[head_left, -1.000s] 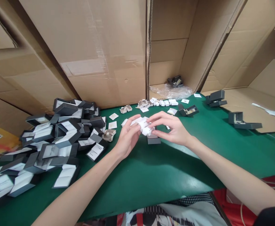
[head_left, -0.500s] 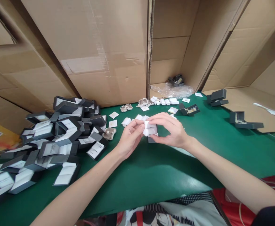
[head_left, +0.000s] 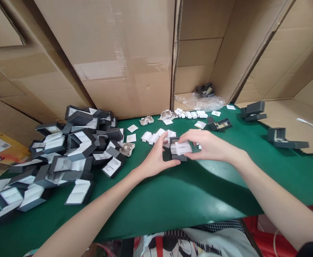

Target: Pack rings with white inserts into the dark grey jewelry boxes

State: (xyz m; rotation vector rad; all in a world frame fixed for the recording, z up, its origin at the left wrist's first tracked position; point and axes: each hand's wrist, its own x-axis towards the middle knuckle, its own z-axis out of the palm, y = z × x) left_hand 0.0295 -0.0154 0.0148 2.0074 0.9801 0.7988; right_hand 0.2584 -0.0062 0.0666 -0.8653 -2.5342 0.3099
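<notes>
A small dark grey box [head_left: 175, 156] sits on the green table [head_left: 172, 200] near its middle. My left hand [head_left: 156, 160] cups the box from the left, thumb and fingers against its sides. My right hand [head_left: 208, 146] pinches a white insert [head_left: 182, 147] and holds it in the mouth of the box. Loose white inserts [head_left: 152, 136] lie just behind my hands.
A heap of open grey boxes with white linings [head_left: 65, 153] covers the table's left. More white pieces [head_left: 191, 115], beige trays [head_left: 146, 120] and single grey boxes [head_left: 220, 124] [head_left: 253, 110] [head_left: 282, 139] lie at the back and right. Cardboard walls [head_left: 124, 53] close off the rear.
The white insert, held up between both hands before, has come down into the grey box. My left hand shifted from the insert to the box's side. The camera view moved slightly.
</notes>
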